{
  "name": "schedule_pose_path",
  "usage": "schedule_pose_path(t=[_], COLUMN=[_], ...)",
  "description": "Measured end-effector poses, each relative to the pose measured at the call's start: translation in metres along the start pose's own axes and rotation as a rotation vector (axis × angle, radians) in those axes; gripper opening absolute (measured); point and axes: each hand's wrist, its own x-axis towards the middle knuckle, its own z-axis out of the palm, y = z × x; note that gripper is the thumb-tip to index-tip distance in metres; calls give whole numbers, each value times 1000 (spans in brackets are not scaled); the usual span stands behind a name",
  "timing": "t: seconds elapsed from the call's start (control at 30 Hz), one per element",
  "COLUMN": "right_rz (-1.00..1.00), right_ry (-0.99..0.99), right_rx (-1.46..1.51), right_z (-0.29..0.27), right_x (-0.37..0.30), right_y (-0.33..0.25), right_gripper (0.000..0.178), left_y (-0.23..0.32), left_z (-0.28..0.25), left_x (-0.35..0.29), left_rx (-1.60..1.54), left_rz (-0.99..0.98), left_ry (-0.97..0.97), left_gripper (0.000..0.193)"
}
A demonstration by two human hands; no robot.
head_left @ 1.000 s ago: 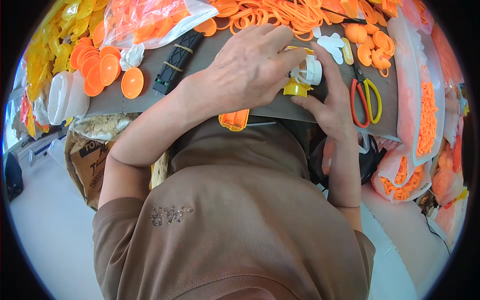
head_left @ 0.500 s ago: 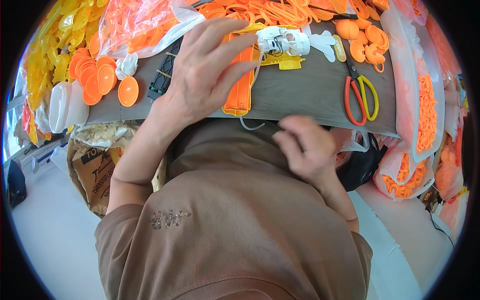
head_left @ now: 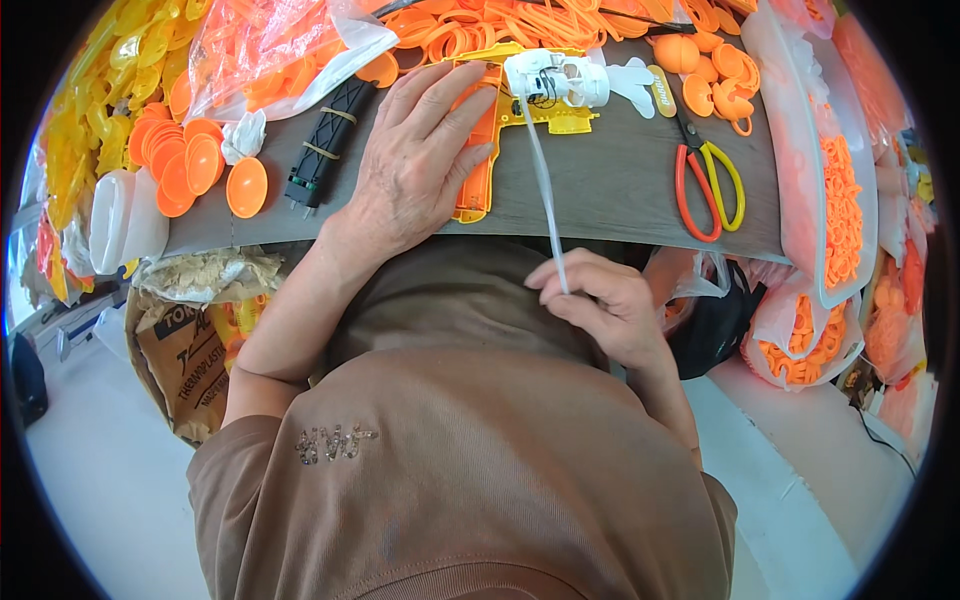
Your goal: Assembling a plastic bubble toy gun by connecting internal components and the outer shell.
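An orange and yellow plastic shell lies on the table, partly covered by my left hand. That hand is closed over its left side, the thumb bent and the fingertips resting on the orange part. In the shell's upper right sits a white mechanism with thin dark wires. A clear flexible tube runs from it toward my body. My right hand, just in front of the table edge, pinches the tube's near end between thumb and fingers. The tube looks nearly straight.
Red-and-yellow-handled scissors lie to the right. A black rectangular part with bands lies left of my hand. Orange cups stand at the left. A clear bin of orange pieces borders the right; orange parts heap behind.
My right hand has taken hold of the loose tube end and drawn it out toward me. My left hand has lowered onto the shell, its fingers closer together.
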Motion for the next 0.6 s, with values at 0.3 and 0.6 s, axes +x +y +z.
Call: schedule_pose_path(t=[0.3, 0.6], right_rz=[16, -18], right_ry=[-52, -111], right_rx=[-375, -503], right_z=[-3, 4], right_x=[-11, -6], right_y=[5, -11], right_gripper=[18, 16], left_y=[28, 56], left_z=[-32, 5], left_x=[-13, -34], left_rx=[-303, -1416], left_rz=[-112, -846], left_ry=[51, -638], left_gripper=[36, 35])
